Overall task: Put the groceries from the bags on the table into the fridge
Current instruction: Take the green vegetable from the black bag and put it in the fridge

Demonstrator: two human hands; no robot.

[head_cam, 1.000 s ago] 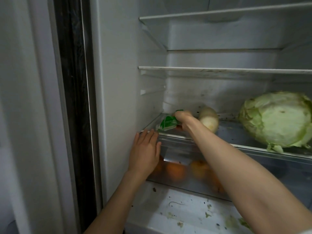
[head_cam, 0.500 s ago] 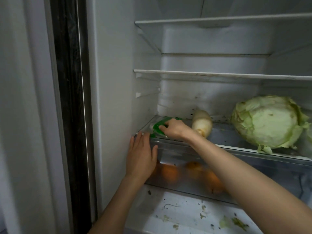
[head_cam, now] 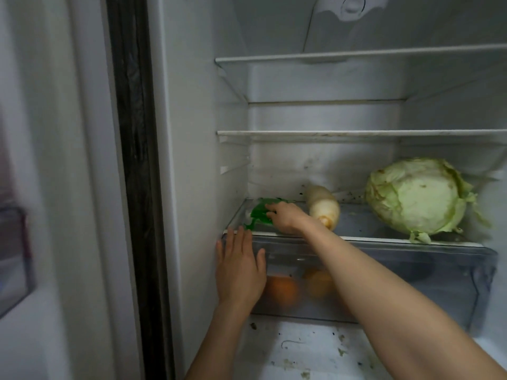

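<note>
Fingers of the right hand lie on a green packet at the shelf's left front corner; whether they pinch it or only press cannot be told. The packet lies just left of that hand, its long axis running front to back. A pale radish sits just right of it, a cabbage farther right. The left hand rests flat, fingers straight, on the drawer front below, nearer the packet's front end.

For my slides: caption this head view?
Right hand setting a green plastic packet on the fridge's glass shelf.
</note>
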